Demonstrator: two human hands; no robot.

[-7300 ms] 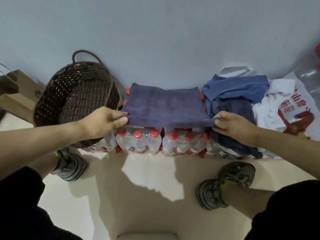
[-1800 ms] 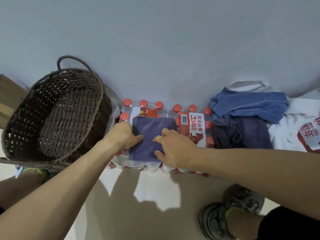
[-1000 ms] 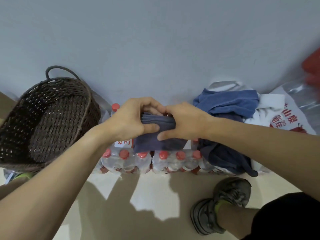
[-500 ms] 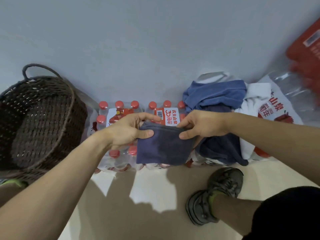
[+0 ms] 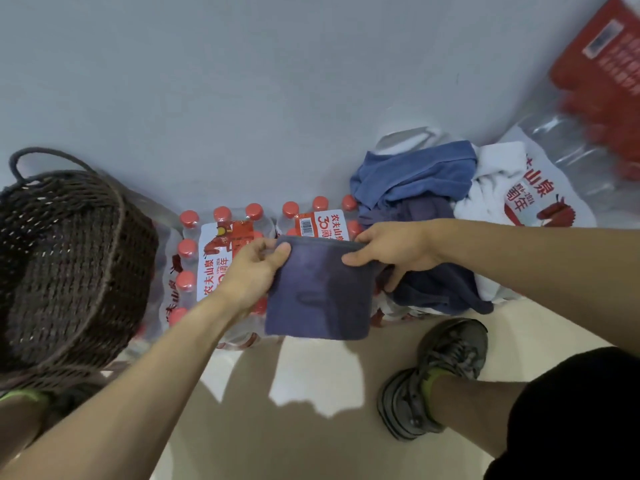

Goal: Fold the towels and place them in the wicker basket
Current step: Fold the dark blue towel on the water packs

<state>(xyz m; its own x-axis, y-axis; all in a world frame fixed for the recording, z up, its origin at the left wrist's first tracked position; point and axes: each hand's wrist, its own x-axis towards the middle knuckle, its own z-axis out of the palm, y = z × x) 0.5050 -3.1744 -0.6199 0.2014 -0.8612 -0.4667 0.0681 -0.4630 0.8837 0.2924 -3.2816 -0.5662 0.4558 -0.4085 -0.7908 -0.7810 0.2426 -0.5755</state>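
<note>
wicker basket: cut off at left edge | red pack: blurred, cut off top right

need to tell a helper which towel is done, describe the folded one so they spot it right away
Start at the shrink-wrapped packs of red-capped water bottles along the wall, between the wicker basket and the towel pile. In front of them, the left hand and right hand pinch the top corners of the folded towel. Unlike the crumpled pile, it hangs as one neat dark navy rectangle.

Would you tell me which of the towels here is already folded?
The dark navy towel held up by both the left hand and right hand; the lighter blue towel, purple towel and white towel lie crumpled.
</note>
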